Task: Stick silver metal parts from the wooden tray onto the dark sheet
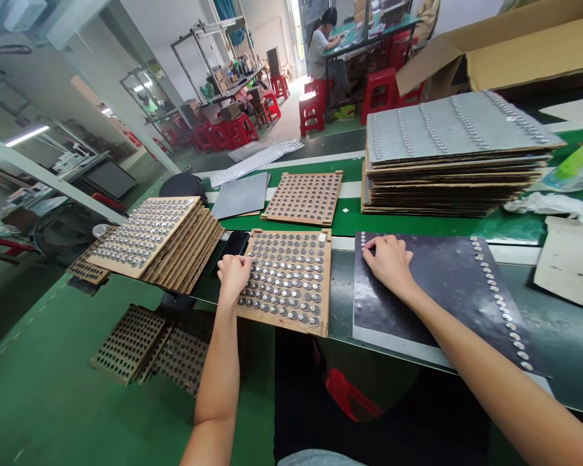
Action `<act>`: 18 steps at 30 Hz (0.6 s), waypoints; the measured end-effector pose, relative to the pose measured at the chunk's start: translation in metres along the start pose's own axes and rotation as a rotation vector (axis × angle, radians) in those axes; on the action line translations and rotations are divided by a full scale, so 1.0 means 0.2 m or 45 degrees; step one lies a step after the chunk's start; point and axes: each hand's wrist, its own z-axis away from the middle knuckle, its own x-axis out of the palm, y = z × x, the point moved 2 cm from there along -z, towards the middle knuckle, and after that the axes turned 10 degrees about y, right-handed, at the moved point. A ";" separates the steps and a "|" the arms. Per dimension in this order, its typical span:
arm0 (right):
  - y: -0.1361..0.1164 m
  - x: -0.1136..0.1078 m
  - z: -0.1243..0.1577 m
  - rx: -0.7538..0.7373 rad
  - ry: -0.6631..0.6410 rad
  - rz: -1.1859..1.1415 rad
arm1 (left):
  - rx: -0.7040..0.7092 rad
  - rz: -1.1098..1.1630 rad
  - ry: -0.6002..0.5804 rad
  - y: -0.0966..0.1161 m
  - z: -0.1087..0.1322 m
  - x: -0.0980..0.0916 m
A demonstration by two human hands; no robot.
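Small metal discs [302, 318] lie in rows on a wooden board [326, 278] and a dark sheet [442, 278].

The left hand [234, 275] curls at the board's left edge, the right hand [389, 261] over the sheet's far left corner; whether either pinches a disc cannot be told. The discs look light, stiff, perhaps slippery, best taken by the rim. Beyond stands a sheet stack [451, 188]; no writing is readable.

Your left hand [234, 275] hides part of the left edge of the wooden board [326, 278]; what you pinch there, if anything, is too small to tell. Your right hand [390, 259] covers some of the dark sheet [447, 272] near its far left corner, your fingertip contact unclear.
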 end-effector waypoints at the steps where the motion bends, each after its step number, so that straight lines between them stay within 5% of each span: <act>1: 0.00 0.00 0.00 0.004 0.005 -0.016 | 0.003 0.007 0.004 0.00 0.00 0.00; 7: -0.01 -0.03 -0.01 0.036 0.035 -0.194 | -0.022 0.093 0.160 0.07 0.08 -0.04; 11: -0.04 -0.15 0.10 -0.033 0.008 -0.446 | 0.056 0.293 0.251 0.21 0.28 -0.09; 18: -0.15 -0.48 0.58 -0.119 0.095 -1.006 | 0.432 1.110 -0.297 0.53 0.82 -0.12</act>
